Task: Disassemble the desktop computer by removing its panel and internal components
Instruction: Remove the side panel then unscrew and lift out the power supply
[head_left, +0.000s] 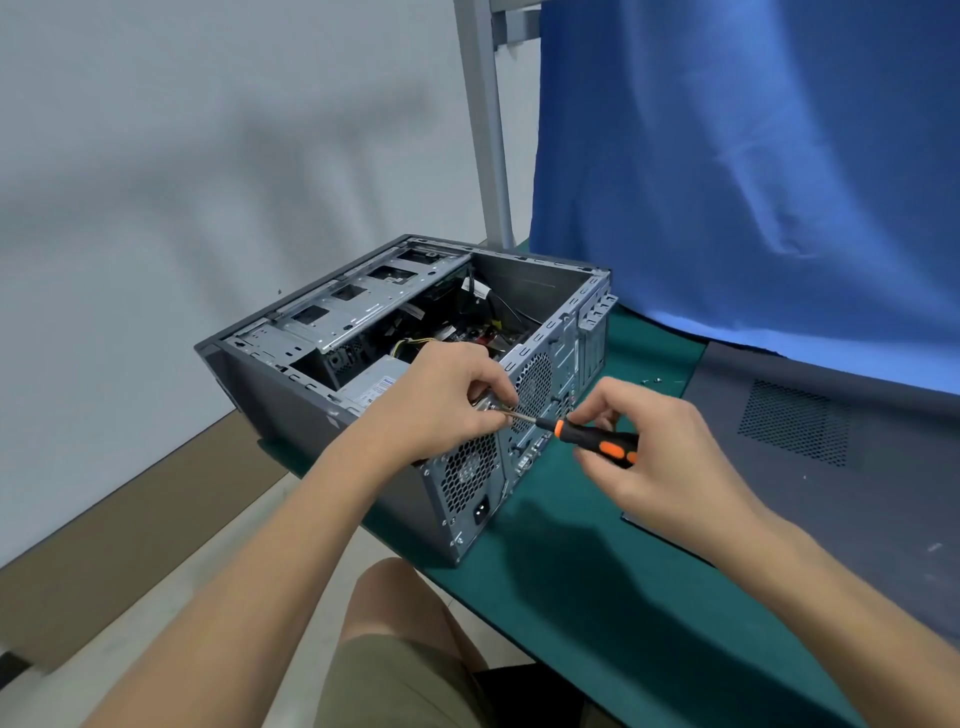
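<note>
A desktop computer case (291, 415) lies on its side at the left end of a green mat (597, 597), its upward side open, with the metal drive cage (358, 306), cables and a power supply (374, 384) showing inside. The perforated back of the case faces the person, near and to the right. The left hand (447, 400) reaches over the near top edge of that back, thumb and forefinger pinching the metal shaft of a screwdriver (597, 439) close to its tip, which meets the case beside the round fan grille (532, 387). The right hand (654, 457), just right of the case, grips the screwdriver's black and orange handle with curled fingers and thumb; the tool lies nearly level, pointing left. A grey side panel (831, 493) with a patch of vent holes lies flat on the table to the right, well apart from the case. A few small screws (652, 381) lie on the mat between case and panel, on the far side. A blue cloth (753, 156) hangs behind the panel, with a grey metal post (488, 130) to its left. The person's knee (395, 597) shows at the near edge.
</note>
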